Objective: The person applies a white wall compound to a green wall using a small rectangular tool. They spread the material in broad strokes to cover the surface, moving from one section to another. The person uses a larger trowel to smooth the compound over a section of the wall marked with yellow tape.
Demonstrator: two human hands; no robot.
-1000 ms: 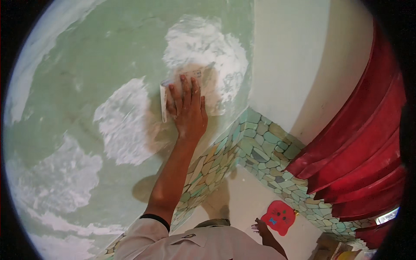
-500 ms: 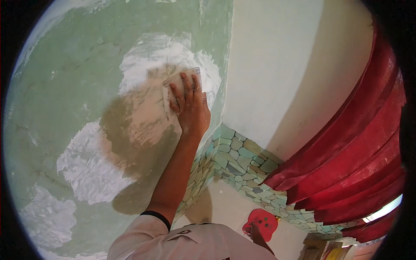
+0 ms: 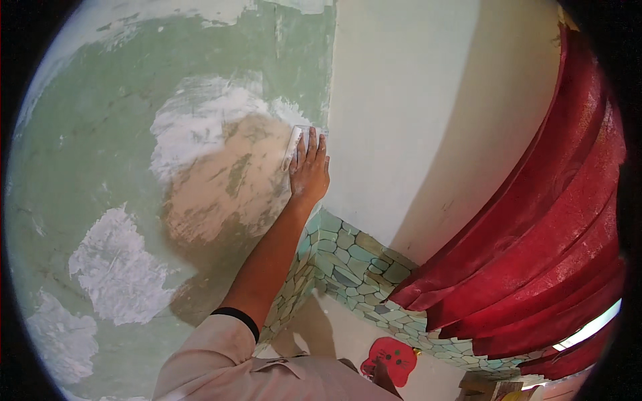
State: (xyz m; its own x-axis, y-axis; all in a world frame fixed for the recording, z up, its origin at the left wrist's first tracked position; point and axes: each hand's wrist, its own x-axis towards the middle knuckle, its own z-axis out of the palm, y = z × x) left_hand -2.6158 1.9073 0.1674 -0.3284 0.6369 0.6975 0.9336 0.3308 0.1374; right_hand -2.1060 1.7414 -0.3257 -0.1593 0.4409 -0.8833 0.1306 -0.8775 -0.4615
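We hold a folded sheet [image 3: 292, 148], probably abrasive paper, under the close-set fingers of our left hand [image 3: 310, 175], flat against the green wall [image 3: 100, 160]. The sheet sits at the right edge of a large white patch [image 3: 194, 110], just beside the corner where a pale wall [image 3: 388, 120] begins. The step seems to be rubbing this patch down. To do it well, we should spread the pressure evenly over the fingers, let the fold lie flush, and work in light, overlapping strokes that feather the rough rim into the green. Near the corner, short strokes along the edge would likely serve better than strokes across it.

Our right hand [image 3: 381, 371] hangs low and dark in front of a red face-shaped piece [image 3: 401, 354]; we cannot tell whether it is wide, narrow or holding anything.

A broad shadow [image 3: 221, 194] covers much of the patch and makes its ridges harder to judge. The corner limits travel to the right, and the stone-patterned border [image 3: 348, 254] runs below. Two more white patches, one nearer [image 3: 119, 267] and one at the rim, lie lower left. The red curtain [image 3: 521, 234] hangs well apart, at right.
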